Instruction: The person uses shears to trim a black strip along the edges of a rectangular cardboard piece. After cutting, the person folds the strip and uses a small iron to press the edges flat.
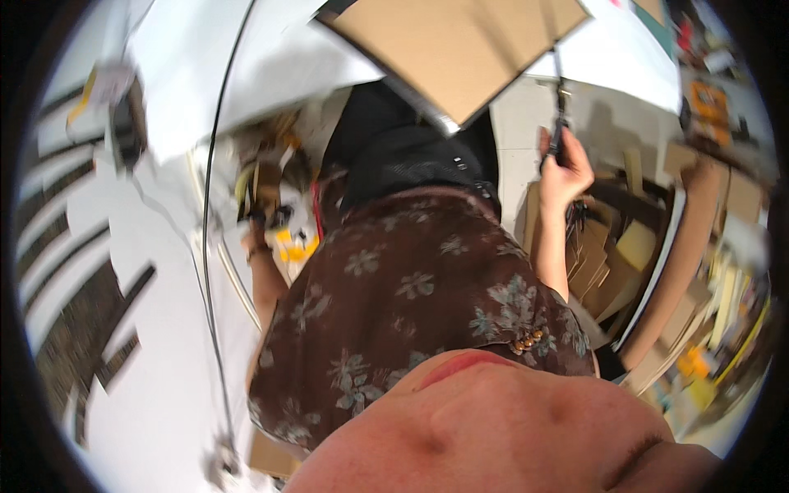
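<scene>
- The head view is looking steeply down the person's own front, a brown flowered shirt [411, 304] filling the middle of the picture.
- The right hand [563, 168] is rising on the right of the body, fingers curled shut around a thin dark tool [559, 123].
- The tool is standing nearly upright out of the fist, its upper end reaching toward the lower right edge of a cardboard sheet [456, 49]; whether it is touching the sheet cannot be told.
- The cardboard sheet is lying at the top centre, tilted like a diamond, resting on a white table [271, 57], with a pale strip running along its lower left edge.
- The left hand [256, 238] is hanging low on the left of the body, by a blurred clutter of yellow and dark bits [283, 234]; its fingers are too blurred to tell whether they are closed or apart, or whether they are holding anything.
- A dark cable [207, 246] is running down the left side, from the table past the left arm.
- A stack of cardboard pieces [608, 263] is leaning at the right, just beyond the right forearm.
- Black trousers [403, 156] are showing between the shirt and the sheet.
</scene>
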Tool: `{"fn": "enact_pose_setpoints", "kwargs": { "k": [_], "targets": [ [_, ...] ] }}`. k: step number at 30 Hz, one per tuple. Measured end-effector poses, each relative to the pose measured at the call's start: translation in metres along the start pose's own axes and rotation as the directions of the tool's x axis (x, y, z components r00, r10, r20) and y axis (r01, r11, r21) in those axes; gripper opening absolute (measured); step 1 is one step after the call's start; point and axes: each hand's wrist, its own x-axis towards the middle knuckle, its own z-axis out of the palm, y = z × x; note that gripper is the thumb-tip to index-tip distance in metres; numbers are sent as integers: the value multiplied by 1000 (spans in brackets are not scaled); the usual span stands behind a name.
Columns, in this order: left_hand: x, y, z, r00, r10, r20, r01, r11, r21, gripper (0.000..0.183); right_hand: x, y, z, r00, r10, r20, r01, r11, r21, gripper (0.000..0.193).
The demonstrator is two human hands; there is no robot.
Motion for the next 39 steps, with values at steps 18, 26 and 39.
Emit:
{"fn": "enact_pose_setpoints", "kwargs": {
  "k": [18, 26, 39],
  "targets": [
    [-45, 64, -56, 829, -528, 182, -56, -403, -913, 22, 4, -18, 15, 996, 50, 76, -52, 998, 34, 27],
    [-193, 189, -356, 714, -234, -660, -675, 21, -738, 25, 27, -5, 24, 945, 319, -67, -288, 913, 289, 19],
    [-51, 426, -710, 600, 541, -589, -796, 477, -374, 62, 19, 11, 131, 945, 314, -90, -260, 890, 375, 44]
  ]
}}
